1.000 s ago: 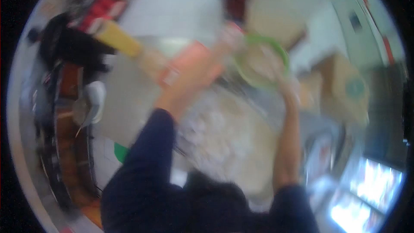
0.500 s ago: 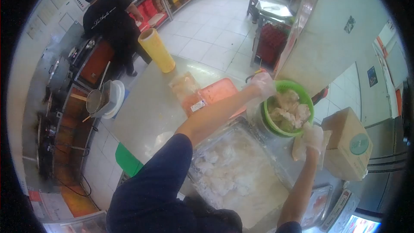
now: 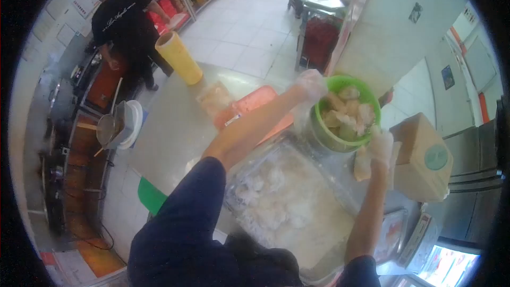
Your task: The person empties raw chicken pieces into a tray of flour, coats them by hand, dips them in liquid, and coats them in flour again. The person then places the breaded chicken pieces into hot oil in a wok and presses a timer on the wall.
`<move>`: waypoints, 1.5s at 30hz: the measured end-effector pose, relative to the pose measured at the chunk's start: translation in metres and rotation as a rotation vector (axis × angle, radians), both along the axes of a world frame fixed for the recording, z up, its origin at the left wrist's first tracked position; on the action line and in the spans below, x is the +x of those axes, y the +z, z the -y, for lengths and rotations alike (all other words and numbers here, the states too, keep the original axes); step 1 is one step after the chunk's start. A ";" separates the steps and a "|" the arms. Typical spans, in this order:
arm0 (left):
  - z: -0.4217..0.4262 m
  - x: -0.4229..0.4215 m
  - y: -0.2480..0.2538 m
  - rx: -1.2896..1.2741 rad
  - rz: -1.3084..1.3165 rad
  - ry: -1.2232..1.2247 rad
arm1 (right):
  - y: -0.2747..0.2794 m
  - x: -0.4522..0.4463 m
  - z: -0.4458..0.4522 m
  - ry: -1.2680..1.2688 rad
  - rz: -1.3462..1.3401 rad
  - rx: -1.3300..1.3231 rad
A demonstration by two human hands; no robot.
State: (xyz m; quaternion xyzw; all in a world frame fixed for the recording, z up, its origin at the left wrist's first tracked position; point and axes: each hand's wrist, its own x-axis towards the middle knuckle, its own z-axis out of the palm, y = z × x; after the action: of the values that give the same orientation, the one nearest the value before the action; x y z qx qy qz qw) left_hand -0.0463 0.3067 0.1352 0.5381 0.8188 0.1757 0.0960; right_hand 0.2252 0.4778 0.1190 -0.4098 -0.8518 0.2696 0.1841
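Note:
A green plastic basket stands at the right part of the metal table, with several pale, coated pieces of raw meat, apparently chicken, inside. My left hand, in a clear plastic glove, is closed on the basket's far-left rim. On the near-right rim my right hand, gloved the same way, is closed too; its fingertips are partly hidden. Below my arms lies a large metal tray of white flour, with floury lumps heaped at its left side.
A yellow-wrapped roll stands at the table's far edge. An orange-red tray and a plastic bag lie beyond my left forearm. A cardboard box sits right of the basket. Another person stands at the left-hand counter.
The view has shifted, so most things sit higher and further left. Both hands stay on the basket's rim, and more of the basket's near side shows. The other person's arm has moved lower.

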 end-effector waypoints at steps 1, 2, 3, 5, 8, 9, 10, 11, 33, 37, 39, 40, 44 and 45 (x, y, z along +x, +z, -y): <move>0.003 0.016 0.039 0.107 0.363 0.329 | -0.007 -0.001 -0.007 0.022 0.035 0.147; -0.012 0.003 0.037 0.123 0.353 0.313 | -0.024 -0.005 -0.024 -0.002 0.016 0.230; -0.023 -0.012 0.010 -0.106 -0.072 0.005 | -0.041 0.007 -0.022 -0.023 0.023 0.283; -0.023 -0.031 -0.039 -0.312 -0.487 -0.295 | -0.013 0.009 0.006 -0.028 -0.029 0.078; -0.025 -0.033 -0.045 -0.162 -0.761 -0.316 | -0.017 -0.005 -0.009 0.132 0.126 0.094; -0.022 -0.024 -0.033 -0.155 -0.364 -0.177 | -0.023 -0.001 -0.009 -0.004 0.148 0.042; -0.018 -0.015 -0.019 -0.043 0.110 0.004 | -0.030 0.000 -0.010 -0.091 0.013 0.038; -0.013 -0.004 -0.005 0.103 0.453 0.197 | -0.013 -0.003 -0.002 -0.203 0.001 -0.023; 0.215 0.333 -0.026 0.364 0.284 -0.130 | 0.032 0.307 0.083 0.692 -0.048 0.231; 0.218 0.383 -0.023 0.503 0.155 -0.129 | 0.038 0.339 0.100 0.399 -0.362 -0.661; 0.209 0.380 -0.030 0.634 0.061 -0.196 | 0.034 0.329 0.072 0.592 -0.148 -0.041; 0.208 0.371 -0.042 0.472 0.093 -0.058 | 0.033 0.321 0.063 0.693 -0.125 0.545; 0.178 0.319 0.031 0.768 0.294 0.495 | 0.116 0.218 0.073 0.237 -0.015 0.136; 0.172 0.302 0.036 0.876 0.318 0.598 | 0.113 0.182 0.054 0.295 -0.068 0.225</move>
State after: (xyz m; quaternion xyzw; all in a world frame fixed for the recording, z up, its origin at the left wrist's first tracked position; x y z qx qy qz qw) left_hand 0.2558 0.1352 0.1714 0.2387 0.7615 0.5986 -0.0686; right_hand 0.4073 0.4242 0.2319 -0.2478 -0.9208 0.2103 0.2156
